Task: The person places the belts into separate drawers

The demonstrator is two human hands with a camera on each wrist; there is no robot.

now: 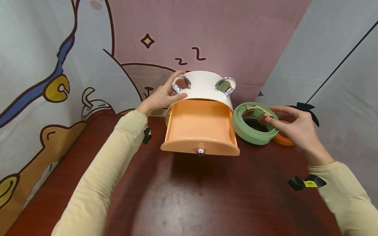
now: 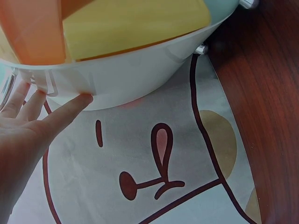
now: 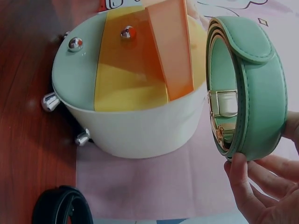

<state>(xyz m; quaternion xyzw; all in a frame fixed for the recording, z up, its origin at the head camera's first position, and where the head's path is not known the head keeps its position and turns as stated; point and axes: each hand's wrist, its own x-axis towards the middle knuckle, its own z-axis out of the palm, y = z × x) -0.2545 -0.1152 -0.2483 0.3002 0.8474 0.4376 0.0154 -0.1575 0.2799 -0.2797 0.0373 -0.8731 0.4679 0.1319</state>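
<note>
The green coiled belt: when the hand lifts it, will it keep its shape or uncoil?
The green belt will probably loosen, since only the right hand's fingers pinch its coil. On its edge, the round coil might roll. Its smooth surface looks slightly slippery.

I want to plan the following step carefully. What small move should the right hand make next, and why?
Probably lift the green belt and carry it over the open orange drawer. The right hand already grips the coiled belt beside the organizer, the drawer is pulled out and looks empty, and the left hand rests on the white organizer, steadying it.
</note>
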